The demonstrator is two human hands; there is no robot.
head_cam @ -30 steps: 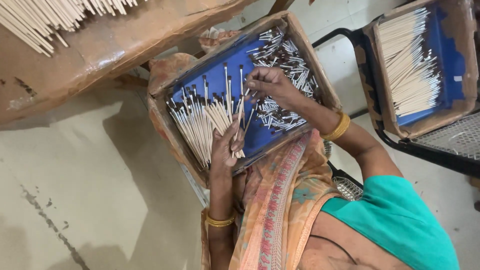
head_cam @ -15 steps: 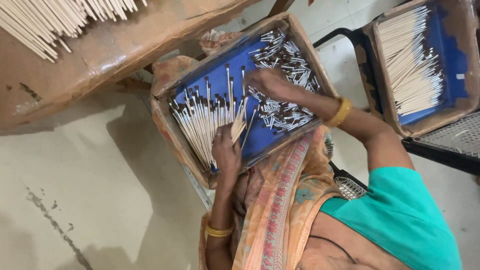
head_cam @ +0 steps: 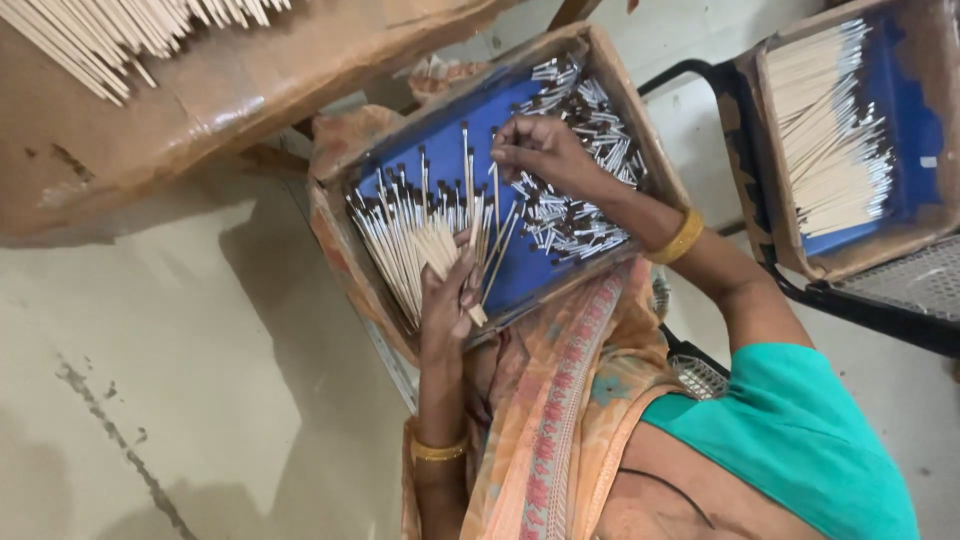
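A shallow cardboard tray with a blue lining (head_cam: 520, 270) rests on the person's lap, tilted, near the middle of the view. In its left half lies a fan of thin pale wooden sticks with dark tips (head_cam: 395, 235); in its right half lies a heap of small silvery metal caps (head_cam: 580, 215).

The left hand (head_cam: 448, 300) sits at the near edge of the tray, fingers curled around a small bundle of the wooden sticks (head_cam: 450, 250), whose tipped ends point away toward the far side. The right hand (head_cam: 535, 155) hovers over the far middle of the tray, just beside the metal heap, with thumb and forefinger pinched together on one stick that stands up out of the bundle; whether a cap sits in the pinch is too small to tell. Each wrist wears a gold bangle.

At the far left, a brown cardboard surface (head_cam: 200, 110) carries a pile of bare pale sticks (head_cam: 110, 25). At the far right, a second blue-lined cardboard tray (head_cam: 925, 130) on a black metal-framed chair (head_cam: 860, 295) holds a neat row of sticks with metal ends (head_cam: 825, 130). The pale concrete floor (head_cam: 180, 400) lies below on the left.
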